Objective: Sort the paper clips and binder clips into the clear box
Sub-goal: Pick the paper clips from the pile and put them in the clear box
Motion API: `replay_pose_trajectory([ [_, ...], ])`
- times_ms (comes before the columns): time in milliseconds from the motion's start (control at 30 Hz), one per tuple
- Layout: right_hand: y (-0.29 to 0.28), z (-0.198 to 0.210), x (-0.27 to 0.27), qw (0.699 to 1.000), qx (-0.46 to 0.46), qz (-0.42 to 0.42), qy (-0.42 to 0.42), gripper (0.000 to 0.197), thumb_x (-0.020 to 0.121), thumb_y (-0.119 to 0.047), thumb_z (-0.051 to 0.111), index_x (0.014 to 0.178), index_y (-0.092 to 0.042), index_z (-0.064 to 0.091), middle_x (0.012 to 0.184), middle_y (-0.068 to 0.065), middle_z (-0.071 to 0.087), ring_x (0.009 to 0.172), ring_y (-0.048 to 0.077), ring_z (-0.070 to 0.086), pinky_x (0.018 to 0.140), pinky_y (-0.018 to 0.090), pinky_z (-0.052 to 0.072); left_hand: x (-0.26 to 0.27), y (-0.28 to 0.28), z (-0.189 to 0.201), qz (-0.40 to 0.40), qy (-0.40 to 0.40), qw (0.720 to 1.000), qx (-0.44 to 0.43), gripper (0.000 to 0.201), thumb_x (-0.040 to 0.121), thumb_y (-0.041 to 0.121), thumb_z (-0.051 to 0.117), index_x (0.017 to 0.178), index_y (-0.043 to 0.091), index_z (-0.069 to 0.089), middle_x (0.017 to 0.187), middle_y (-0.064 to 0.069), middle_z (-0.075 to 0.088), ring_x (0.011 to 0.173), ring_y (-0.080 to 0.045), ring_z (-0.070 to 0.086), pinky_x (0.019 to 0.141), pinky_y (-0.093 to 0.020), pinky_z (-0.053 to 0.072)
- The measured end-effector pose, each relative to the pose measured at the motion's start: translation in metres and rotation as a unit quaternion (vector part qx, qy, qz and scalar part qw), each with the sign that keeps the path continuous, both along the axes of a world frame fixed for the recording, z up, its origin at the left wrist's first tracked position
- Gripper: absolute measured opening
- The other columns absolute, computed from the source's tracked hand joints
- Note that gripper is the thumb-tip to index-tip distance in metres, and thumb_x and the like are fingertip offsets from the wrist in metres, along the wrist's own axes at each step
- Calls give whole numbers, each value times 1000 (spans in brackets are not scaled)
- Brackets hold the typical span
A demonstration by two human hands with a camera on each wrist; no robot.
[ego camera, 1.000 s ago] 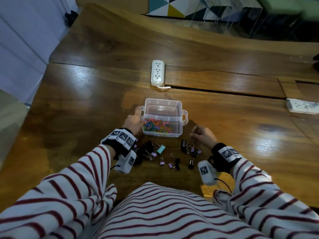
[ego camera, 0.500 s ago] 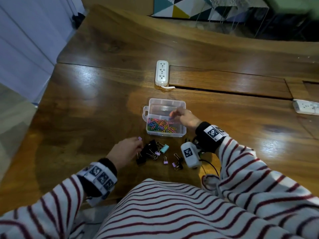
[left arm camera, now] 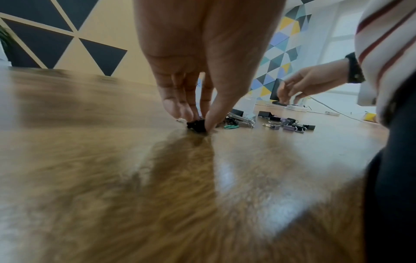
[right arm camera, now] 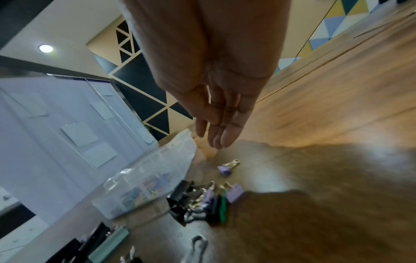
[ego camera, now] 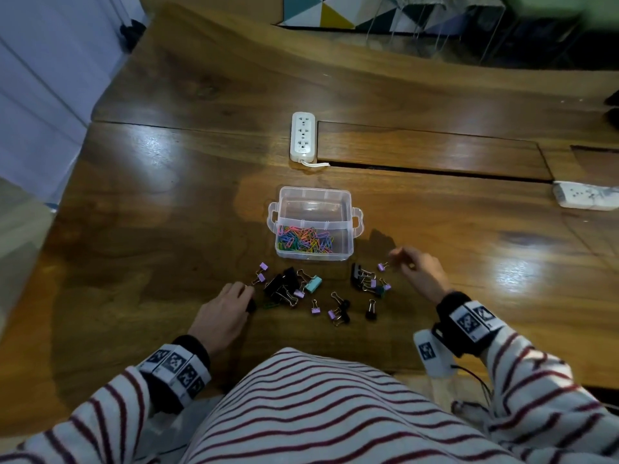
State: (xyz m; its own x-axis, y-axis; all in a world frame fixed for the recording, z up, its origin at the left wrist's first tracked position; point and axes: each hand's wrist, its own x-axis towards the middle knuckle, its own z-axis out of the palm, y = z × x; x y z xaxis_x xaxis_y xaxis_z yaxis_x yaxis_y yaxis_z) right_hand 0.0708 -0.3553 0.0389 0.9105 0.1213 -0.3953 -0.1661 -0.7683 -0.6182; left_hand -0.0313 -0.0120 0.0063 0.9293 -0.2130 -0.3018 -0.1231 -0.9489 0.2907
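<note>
- The clear plastic box point(ego camera: 314, 226) with two side handles sits on the glossy brown wooden bench point(ego camera: 160, 202), its long axis running across from 9 to 3 o'clock, and a divider splits it into a near and a far compartment.
- The multicoloured wire paper clips point(ego camera: 304, 241) fill the near compartment; the far one looks bare, though the clear walls make that hard to be sure of.
- The scattered binder clips point(ego camera: 291, 288), black, lilac and one teal, lie on the bench just at 6 o'clock of the box, in a left cluster and a right cluster point(ego camera: 366, 279).
- The left hand point(ego camera: 222, 313) is at the 7 o'clock side of the box, thumb and fingertips point(left arm camera: 180, 110) pinching a small black binder clip point(left arm camera: 197, 124) that is in contact with the bench.
- The right hand point(ego camera: 417, 269) hovers at 4 o'clock of the box, fingers loosely extended and holding nothing, with a small lilac binder clip point(right arm camera: 225, 169) just below its fingertips.
- From the left hand the box lies towards 1 o'clock; from the right hand, towards 10 o'clock and closer.
- My judgement: the right hand has the shorter path to the far compartment, while the left must lift its clip over the near wall and past the paper clips.
</note>
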Motion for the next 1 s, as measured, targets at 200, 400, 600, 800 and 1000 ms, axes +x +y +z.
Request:
replay_pose_trajectory([
  [200, -16, -23, -15, 994, -94, 4, 49, 17, 90, -7, 50, 106, -9, 56, 112, 13, 62, 103, 23, 57, 83, 24, 44, 2, -17, -4, -59, -34, 998, 1, 34, 76, 25, 70, 108, 13, 62, 106, -5, 63, 92, -15, 60, 70, -21, 52],
  [400, 6, -40, -24, 986, -162, 14, 44, 30, 84, -37, 61, 98, -11, 55, 92, 6, 60, 83, 20, 56, 70, 27, 47, 13, -31, -7, -57, -34, 997, 25, 23, 75, 16, 73, 93, 15, 60, 94, -1, 62, 82, -13, 60, 60, -19, 51],
  [600, 12, -48, -22, 987, -154, 1, 54, 16, 82, -31, 64, 89, -19, 56, 98, 7, 63, 93, 23, 58, 83, 39, 52, 21, -37, -2, -61, 11, 997, 46, 19, 95, 19, 42, 112, 13, 48, 119, -4, 50, 108, -17, 48, 83, -27, 46],
  [800, 4, -38, -23, 995, -92, -10, 26, 13, 80, -20, 67, 84, -11, 58, 87, 5, 60, 85, 20, 57, 65, 21, 42, 40, -15, 27, 161, 106, 935, -299, 16, 89, 9, 54, 104, 14, 53, 90, -4, 62, 68, -1, 60, 61, -7, 49],
  [1000, 20, 3, -10, 996, 85, -31, 5, 17, 81, -10, 64, 93, -17, 55, 89, -3, 60, 72, 3, 58, 54, 5, 48, 62, 11, 59, 388, 210, 592, -675, 15, 89, 6, 41, 85, 11, 55, 73, 0, 48, 58, -7, 48, 48, -13, 46],
])
